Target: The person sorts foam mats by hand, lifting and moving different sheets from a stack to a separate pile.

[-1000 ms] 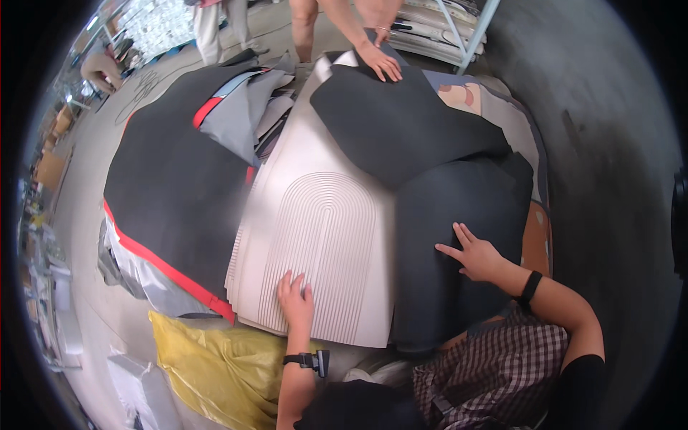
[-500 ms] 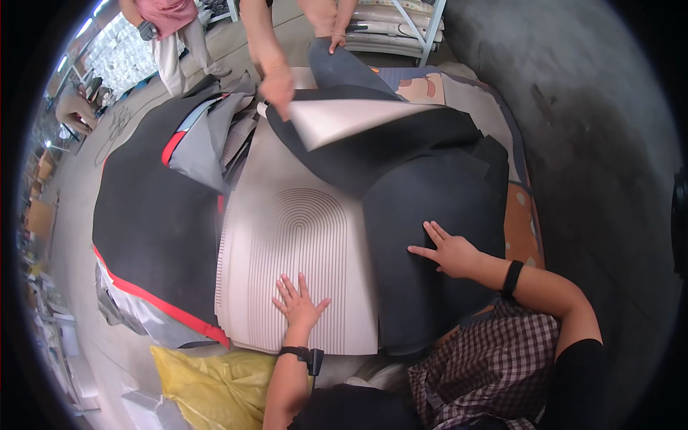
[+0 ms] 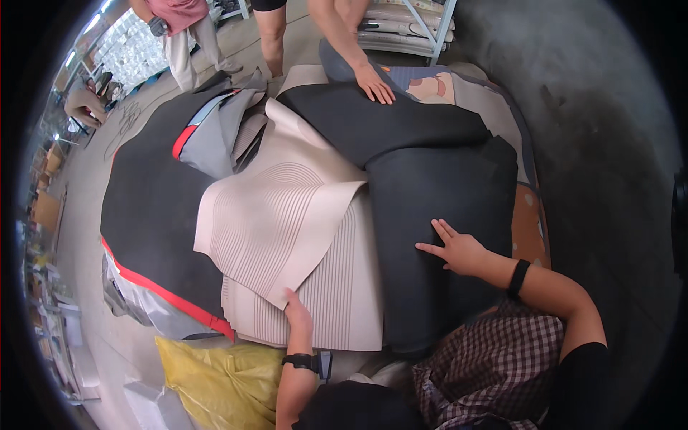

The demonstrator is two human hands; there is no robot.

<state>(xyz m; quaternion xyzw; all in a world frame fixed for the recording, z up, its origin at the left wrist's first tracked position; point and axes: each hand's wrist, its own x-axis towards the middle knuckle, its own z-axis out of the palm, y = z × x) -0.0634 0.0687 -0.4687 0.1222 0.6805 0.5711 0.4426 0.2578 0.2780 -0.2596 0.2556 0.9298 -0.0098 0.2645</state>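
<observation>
A cream mat (image 3: pixel 261 222) with curved brown lines is raised and buckled above a stack of matching mats (image 3: pixel 351 301). Its near corner is pinched by my left hand (image 3: pixel 297 312), the thumb on top. My right hand (image 3: pixel 460 251) lies on a dark grey sheet (image 3: pixel 437 308) to the right, fingers stretched out and holding nothing. This sheet looks like the underside of mats turned face down. Across the pile, a co-worker's hand (image 3: pixel 374 83) rests on a black sheet (image 3: pixel 387 125) that overlaps the far end.
Left of the cream stack is a black mat pile (image 3: pixel 158 208) with a red edge. A yellow plastic bag (image 3: pixel 222 376) lies near my left forearm. Patterned mats (image 3: pixel 530 222) stick out at the right. Behind stand a rack (image 3: pixel 437 36) and another person (image 3: pixel 188 36).
The cream mat has come down over the stack, and my left hand now grips its corner instead of lying flat. The co-worker's hand has shifted right onto the black sheet.
</observation>
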